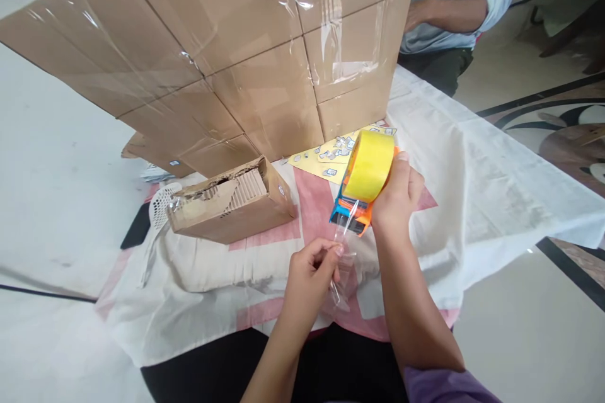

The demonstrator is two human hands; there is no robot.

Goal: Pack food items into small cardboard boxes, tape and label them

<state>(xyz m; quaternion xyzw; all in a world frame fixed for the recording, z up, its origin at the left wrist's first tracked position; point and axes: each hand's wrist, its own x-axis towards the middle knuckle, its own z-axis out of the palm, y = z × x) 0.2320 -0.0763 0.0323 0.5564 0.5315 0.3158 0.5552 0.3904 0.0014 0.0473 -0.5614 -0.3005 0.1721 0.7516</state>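
Observation:
My right hand grips a tape dispenser with an orange and blue frame and a yellow roll of clear tape, held above the table. My left hand is closed in a pinch on the loose end of clear tape that runs down from the dispenser's blade. To the left, a small open cardboard box lies on the white and pink cloth, filled with ribbed cardboard pieces.
A tall wall of taped cardboard boxes stands at the table's far side. A yellow sticker sheet lies at its foot. A white perforated scoop sits left of the small box. Another person sits at the far right corner.

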